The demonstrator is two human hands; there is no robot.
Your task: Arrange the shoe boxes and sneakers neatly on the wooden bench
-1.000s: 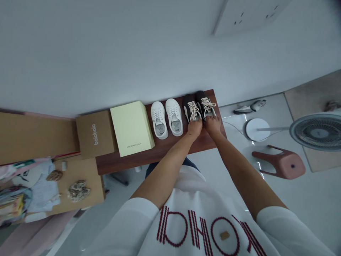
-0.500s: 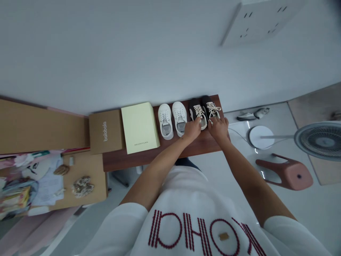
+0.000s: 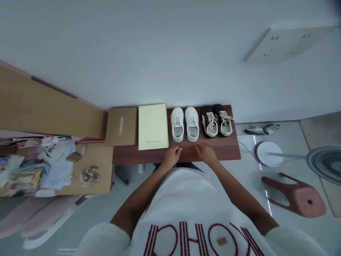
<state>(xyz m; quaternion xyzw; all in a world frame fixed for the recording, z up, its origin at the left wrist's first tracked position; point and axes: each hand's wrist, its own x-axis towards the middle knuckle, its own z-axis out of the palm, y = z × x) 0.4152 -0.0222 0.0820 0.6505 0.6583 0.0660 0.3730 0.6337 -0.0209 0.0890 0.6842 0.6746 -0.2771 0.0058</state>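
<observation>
A pair of white sneakers [image 3: 177,124] stands side by side on a dark wooden bench [image 3: 213,153], toes toward the wall. To their right is a pair of black sneakers [image 3: 210,121] with cream laces, set close together. My left hand [image 3: 172,155] hovers at the bench's front part, below the left white sneaker, its fingers loosely bent and holding nothing. My right hand [image 3: 206,153] is just below the gap between the two pairs, fingers apart with nothing in them. Neither hand touches a shoe.
Left of the shoes lie a pale yellow box [image 3: 153,126] and a brown box [image 3: 122,126]. A cluttered desk [image 3: 103,170] adjoins at left. On the floor at right are a pink stool [image 3: 306,199], a standing fan [image 3: 326,165] and more shoes [image 3: 262,129].
Both hands have let go of the black sneakers and drawn back toward my body, the left hand also shifting leftward. The black pair stays on the bench. The camera view has shifted.
</observation>
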